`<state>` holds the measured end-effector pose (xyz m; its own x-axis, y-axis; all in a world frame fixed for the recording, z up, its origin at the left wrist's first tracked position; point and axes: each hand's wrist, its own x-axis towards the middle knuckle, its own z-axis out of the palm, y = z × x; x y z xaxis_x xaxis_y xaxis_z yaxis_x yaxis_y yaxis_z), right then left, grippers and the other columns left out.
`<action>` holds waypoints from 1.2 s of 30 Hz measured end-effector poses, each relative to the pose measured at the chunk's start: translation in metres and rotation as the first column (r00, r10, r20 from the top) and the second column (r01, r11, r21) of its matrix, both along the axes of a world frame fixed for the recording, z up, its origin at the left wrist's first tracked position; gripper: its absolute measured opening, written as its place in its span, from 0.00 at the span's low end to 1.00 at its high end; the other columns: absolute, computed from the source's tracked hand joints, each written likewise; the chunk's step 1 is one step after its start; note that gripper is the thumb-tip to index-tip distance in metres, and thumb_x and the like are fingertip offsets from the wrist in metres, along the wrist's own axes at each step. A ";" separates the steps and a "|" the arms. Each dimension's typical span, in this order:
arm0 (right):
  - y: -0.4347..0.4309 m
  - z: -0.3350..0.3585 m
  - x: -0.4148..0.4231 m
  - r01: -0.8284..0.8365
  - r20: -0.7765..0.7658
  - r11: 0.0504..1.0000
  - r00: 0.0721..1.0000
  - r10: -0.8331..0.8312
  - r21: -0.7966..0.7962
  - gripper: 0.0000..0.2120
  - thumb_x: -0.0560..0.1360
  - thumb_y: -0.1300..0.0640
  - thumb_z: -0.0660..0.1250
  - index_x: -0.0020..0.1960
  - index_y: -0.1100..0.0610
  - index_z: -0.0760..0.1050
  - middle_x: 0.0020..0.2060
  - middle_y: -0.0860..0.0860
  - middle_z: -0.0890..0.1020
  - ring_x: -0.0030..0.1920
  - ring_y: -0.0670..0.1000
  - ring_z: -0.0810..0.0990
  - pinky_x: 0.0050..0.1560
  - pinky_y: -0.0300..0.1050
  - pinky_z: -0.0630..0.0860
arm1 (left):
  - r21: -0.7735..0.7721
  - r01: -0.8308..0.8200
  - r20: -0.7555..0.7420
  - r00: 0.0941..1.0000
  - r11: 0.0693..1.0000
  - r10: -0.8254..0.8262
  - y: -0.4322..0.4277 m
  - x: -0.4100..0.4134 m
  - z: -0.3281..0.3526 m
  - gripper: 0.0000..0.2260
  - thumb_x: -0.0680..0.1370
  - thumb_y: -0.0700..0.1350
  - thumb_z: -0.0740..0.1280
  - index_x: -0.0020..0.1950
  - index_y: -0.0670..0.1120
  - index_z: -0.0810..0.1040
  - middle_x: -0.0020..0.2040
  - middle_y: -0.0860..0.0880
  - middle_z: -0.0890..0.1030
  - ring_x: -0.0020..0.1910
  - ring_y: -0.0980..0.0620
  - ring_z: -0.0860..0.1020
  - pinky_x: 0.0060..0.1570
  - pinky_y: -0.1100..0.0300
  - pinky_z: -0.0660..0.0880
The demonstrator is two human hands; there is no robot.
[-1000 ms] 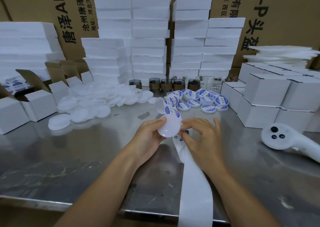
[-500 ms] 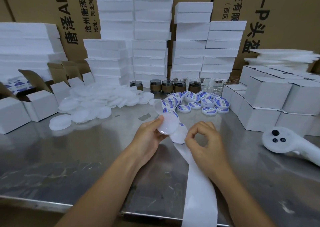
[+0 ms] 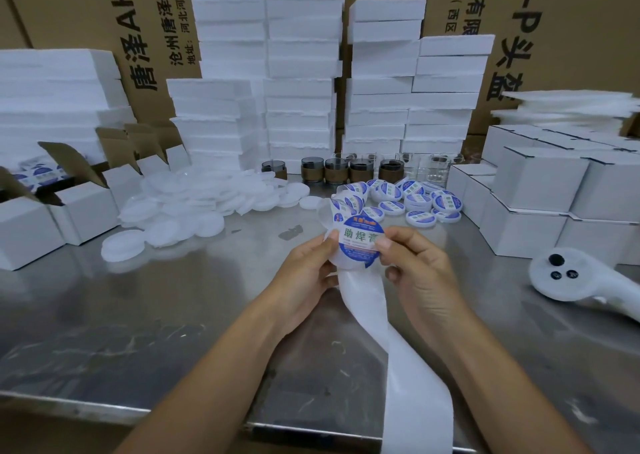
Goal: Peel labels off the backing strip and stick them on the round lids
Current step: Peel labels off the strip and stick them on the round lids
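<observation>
Above the middle of the steel table point(image 3: 173, 315), the left hand point(image 3: 304, 273) grips a round white lid point(image 3: 336, 261) by its left edge, thumb on top. A blue-and-white label point(image 3: 362, 244) lies over the lid's face, and the right hand point(image 3: 419, 273) pinches its right edge with curled fingers. The white backing strip point(image 3: 408, 367) runs from behind the lid down over the table's near edge. Unlabelled lids point(image 3: 194, 204) are heaped far left and the labelled lids point(image 3: 415, 201) lie just beyond the hands. White boxes point(image 3: 540, 190) stand at the right.
</observation>
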<state>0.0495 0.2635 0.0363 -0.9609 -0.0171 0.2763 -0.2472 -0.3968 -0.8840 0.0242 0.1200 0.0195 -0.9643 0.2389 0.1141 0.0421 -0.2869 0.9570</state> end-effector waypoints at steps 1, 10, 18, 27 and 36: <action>-0.002 -0.001 -0.001 -0.002 -0.007 1.000 1.000 0.002 -0.016 0.08 0.58 0.56 0.71 0.37 0.55 0.78 0.30 0.47 0.83 0.29 0.40 0.77 0.28 0.29 0.69 | -0.011 0.008 -0.008 1.000 1.000 -0.008 0.000 0.000 0.000 0.14 0.81 0.48 0.58 0.49 0.53 0.85 0.51 0.49 0.84 0.47 0.53 0.82 0.48 0.60 0.76; -0.007 -0.005 -0.012 0.076 -0.009 0.996 0.997 -0.076 -0.036 0.11 0.56 0.57 0.74 0.37 0.55 0.77 0.31 0.49 0.84 0.31 0.43 0.80 0.30 0.32 0.73 | -0.002 0.107 -0.010 0.994 0.994 -0.107 0.000 0.000 0.001 0.17 0.73 0.52 0.64 0.59 0.48 0.80 0.56 0.45 0.82 0.52 0.50 0.80 0.56 0.54 0.74; -0.006 -0.005 -0.009 0.081 0.013 0.995 0.997 -0.082 0.061 0.11 0.56 0.56 0.74 0.37 0.56 0.77 0.30 0.50 0.83 0.32 0.44 0.81 0.35 0.34 0.77 | 0.087 0.124 0.100 0.986 0.988 -0.132 -0.002 -0.003 -0.001 0.20 0.74 0.54 0.58 0.58 0.46 0.78 0.54 0.45 0.83 0.48 0.51 0.82 0.48 0.58 0.77; -0.005 -0.007 -0.011 0.119 0.026 0.985 0.992 -0.123 0.127 0.08 0.60 0.61 0.75 0.35 0.55 0.77 0.29 0.50 0.83 0.32 0.45 0.81 0.36 0.33 0.77 | 0.108 0.118 0.143 0.981 0.987 -0.133 -0.003 -0.003 -0.002 0.18 0.76 0.53 0.57 0.56 0.46 0.79 0.53 0.45 0.83 0.49 0.51 0.82 0.49 0.58 0.77; -0.005 -0.009 -0.013 0.152 0.057 0.980 0.985 -0.161 0.129 0.07 0.65 0.64 0.75 0.37 0.56 0.77 0.30 0.51 0.83 0.32 0.46 0.82 0.32 0.33 0.76 | 0.089 0.108 0.152 0.981 0.990 -0.121 -0.002 -0.004 -0.002 0.17 0.77 0.53 0.57 0.56 0.46 0.79 0.52 0.45 0.84 0.48 0.51 0.83 0.46 0.59 0.79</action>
<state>0.0364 0.2584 0.0277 -0.9707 0.1052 0.2162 -0.2359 -0.2444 -0.9405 0.0204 0.1177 0.0177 -0.9385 0.3449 -0.0131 -0.1441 -0.3571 0.9229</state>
